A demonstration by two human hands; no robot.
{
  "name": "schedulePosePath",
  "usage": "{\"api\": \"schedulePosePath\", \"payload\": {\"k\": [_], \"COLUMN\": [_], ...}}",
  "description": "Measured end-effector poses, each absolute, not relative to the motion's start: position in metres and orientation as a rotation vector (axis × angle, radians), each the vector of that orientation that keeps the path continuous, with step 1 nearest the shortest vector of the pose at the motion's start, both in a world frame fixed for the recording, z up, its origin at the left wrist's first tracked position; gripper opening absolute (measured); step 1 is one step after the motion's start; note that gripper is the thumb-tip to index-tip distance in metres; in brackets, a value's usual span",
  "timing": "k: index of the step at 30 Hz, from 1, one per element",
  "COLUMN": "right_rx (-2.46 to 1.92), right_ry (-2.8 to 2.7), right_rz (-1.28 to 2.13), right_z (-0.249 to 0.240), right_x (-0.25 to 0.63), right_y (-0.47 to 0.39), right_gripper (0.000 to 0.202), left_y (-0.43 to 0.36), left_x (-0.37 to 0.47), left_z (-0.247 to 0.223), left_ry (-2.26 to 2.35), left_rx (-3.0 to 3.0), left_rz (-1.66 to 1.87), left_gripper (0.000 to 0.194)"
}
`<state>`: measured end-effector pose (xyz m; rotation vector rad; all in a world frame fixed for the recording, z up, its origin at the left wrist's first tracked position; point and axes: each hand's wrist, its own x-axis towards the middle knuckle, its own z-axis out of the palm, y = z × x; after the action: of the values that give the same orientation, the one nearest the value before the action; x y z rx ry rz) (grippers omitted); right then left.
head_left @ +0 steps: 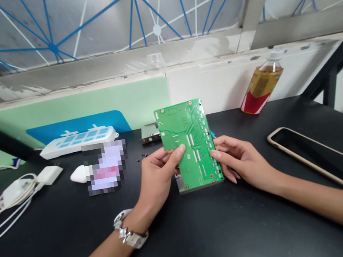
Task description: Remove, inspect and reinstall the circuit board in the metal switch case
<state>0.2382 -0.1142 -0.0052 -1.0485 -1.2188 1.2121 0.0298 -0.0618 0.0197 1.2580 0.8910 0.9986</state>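
Note:
A green circuit board [180, 122] is held up, tilted, over the black desk between my two hands. My left hand [161, 169] grips its left side, thumb pressed flat on the face and fingers behind. On the right edge, my right hand [238, 156] pinches the board with its thumb in front and the other fingers behind. Rows of pale solder points and small corner holes show on the face. Below the board's lower left edge peeks a grey metal piece [181, 185]; whether it is attached cannot be seen. Behind the board lies a metal bracket or case part [150, 133], partly hidden.
Several tiny dark screws [143, 156] lie left of the board. Further left are a white earbud case [81, 174], a power strip [78, 142] and a charger with cables [49, 175]. A phone [319, 158] lies right; a drink bottle [261, 85] stands behind it.

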Motion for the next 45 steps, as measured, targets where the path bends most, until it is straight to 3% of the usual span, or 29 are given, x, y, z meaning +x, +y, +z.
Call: {"api": "schedulePosePath", "payload": {"k": [5, 10, 22, 45], "right_rx": [-0.976, -0.932, -1.036, -1.124], "right_ry": [-1.221, -1.229, -1.140, -1.267], "right_rz": [1.292, 1.314, 1.472, 1.497], "right_z": [-0.003, -0.004, -0.005, 0.001], "right_x": [0.239, 0.240, 0.244, 0.244], "right_y": [-0.115, -0.116, -0.111, -0.110], "right_gripper": [0.030, 0.026, 0.032, 0.038], "left_y": [-0.061, -0.056, -0.055, -0.069], "left_x": [0.030, 0.025, 0.021, 0.018], "left_z": [0.023, 0.023, 0.020, 0.015], "left_ry": [0.847, 0.845, 0.520, 0.373], "left_rx": [1.302, 1.315, 1.396, 1.838], "left_rz": [1.028, 1.109, 1.100, 1.088], "left_gripper": [0.031, 0.049, 0.039, 0.020]}}
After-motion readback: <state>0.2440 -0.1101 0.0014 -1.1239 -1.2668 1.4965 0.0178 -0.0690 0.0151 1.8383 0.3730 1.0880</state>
